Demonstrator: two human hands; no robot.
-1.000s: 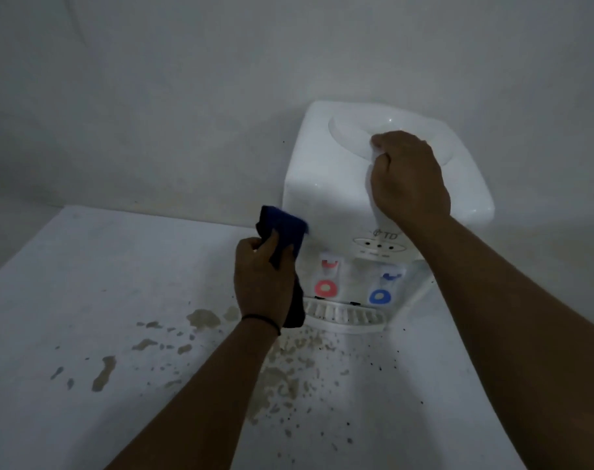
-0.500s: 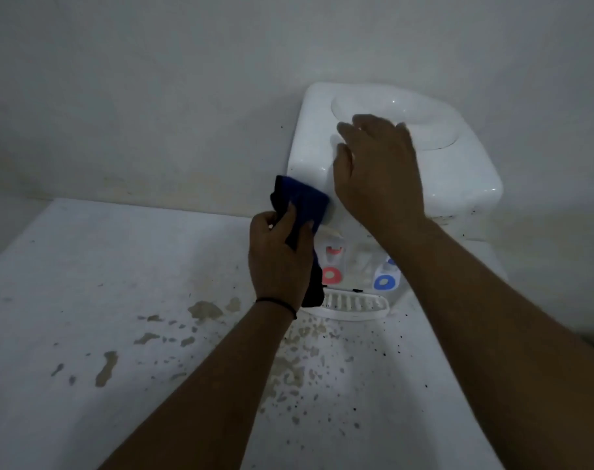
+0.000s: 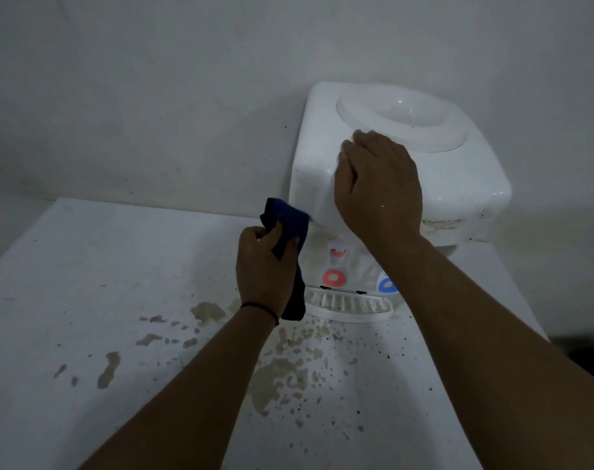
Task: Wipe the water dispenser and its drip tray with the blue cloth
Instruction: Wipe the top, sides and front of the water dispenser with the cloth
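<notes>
A white tabletop water dispenser (image 3: 458,178) stands against the wall at the back right of a white table. Its slotted white drip tray (image 3: 349,306) sits at the base, below a red tap (image 3: 333,276) and a blue tap (image 3: 387,285). My left hand (image 3: 265,269) grips a dark blue cloth (image 3: 290,220), whose upper end touches the dispenser's front left corner. My right hand (image 3: 378,184) lies curled over the top front edge of the dispenser, holding it. My right forearm hides part of the blue tap.
The white table (image 3: 85,300) carries brownish stains (image 3: 275,368) and dark specks in front of the dispenser. A plain wall (image 3: 153,96) rises right behind. The table's right edge (image 3: 526,300) drops off beside the dispenser.
My right hand slid from the round top recess to the dispenser's top front edge. My left hand lifted the cloth onto the front left corner. The dispenser seems turned slightly.
</notes>
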